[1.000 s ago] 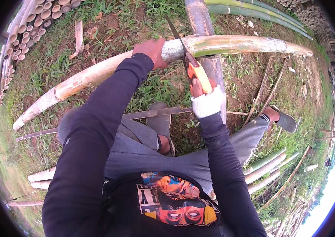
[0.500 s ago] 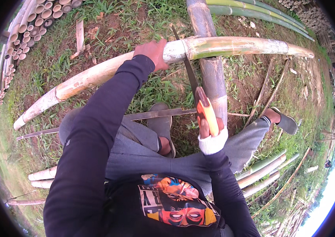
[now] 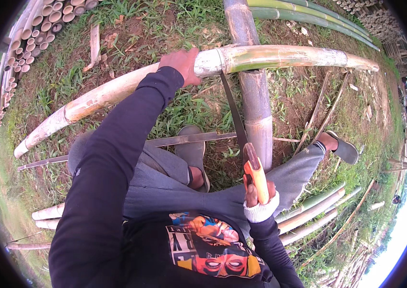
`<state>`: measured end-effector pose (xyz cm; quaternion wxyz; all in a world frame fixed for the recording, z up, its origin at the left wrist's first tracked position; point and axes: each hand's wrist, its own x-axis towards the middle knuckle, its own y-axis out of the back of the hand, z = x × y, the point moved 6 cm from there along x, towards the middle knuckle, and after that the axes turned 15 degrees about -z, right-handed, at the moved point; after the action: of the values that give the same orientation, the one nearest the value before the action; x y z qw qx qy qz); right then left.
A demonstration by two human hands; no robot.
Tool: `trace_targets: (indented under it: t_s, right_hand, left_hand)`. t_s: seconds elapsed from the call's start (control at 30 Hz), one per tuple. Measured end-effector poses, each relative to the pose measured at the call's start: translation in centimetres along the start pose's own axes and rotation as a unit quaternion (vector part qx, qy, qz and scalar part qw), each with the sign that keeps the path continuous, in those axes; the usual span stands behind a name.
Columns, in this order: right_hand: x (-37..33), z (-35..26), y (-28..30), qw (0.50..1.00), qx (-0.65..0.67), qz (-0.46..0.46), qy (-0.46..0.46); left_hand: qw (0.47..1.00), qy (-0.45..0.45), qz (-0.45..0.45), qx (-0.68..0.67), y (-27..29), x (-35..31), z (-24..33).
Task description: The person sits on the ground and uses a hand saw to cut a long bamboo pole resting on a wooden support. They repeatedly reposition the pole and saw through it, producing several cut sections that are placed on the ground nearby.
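Outdoors, the left hand (image 3: 180, 65) is gripping a pale bamboo pole (image 3: 270, 57). The right hand (image 3: 259, 192) is clenching an orange-handled saw (image 3: 242, 139), its blade touching the pole.

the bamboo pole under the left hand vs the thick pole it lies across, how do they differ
The held bamboo pole runs side to side, pale cream with green patches; the thick pole runs away from the person and looks grey-brown. The left hand grips the first, and the saw in the right hand meets its underside; nothing grips the thick pole. The first rests on top, the second lies beneath it. Both are round and jointed.
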<state>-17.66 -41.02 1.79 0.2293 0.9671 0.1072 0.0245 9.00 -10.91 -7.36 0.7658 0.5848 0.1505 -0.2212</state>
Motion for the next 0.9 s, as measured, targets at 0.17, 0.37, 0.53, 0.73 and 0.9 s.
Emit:
trace_targets:
  t_s: [0.17, 0.37, 0.53, 0.73, 0.9]
  right_hand:
    - [18.2, 2.5, -5.3, 0.998, 0.022, -0.012, 0.064]
    - [7.7, 1.6, -2.2, 0.999, -0.035, -0.005, -0.014]
    - [-1.2, 0.1, 0.4, 0.996, -0.043, -0.047, -0.069]
    - [19.1, 3.3, -5.9, 1.0, -0.002, -0.007, -0.009]
    - [12.1, 1.5, -3.9, 1.0, -0.003, 0.011, 0.01]
  left_hand:
    - [1.0, 0.0, -0.003, 0.006, 0.9, -0.9, 0.7]
    - [1.0, 0.004, -0.017, 0.005, 1.1, -1.1, 0.6]
    - [1.0, -0.009, 0.006, -0.003, 0.1, 0.0, 0.1]
    - [1.0, 0.002, 0.006, 0.005, 0.9, -0.9, 0.7]
    - [1.0, 0.005, 0.002, 0.012, 1.8, -1.2, 0.9]
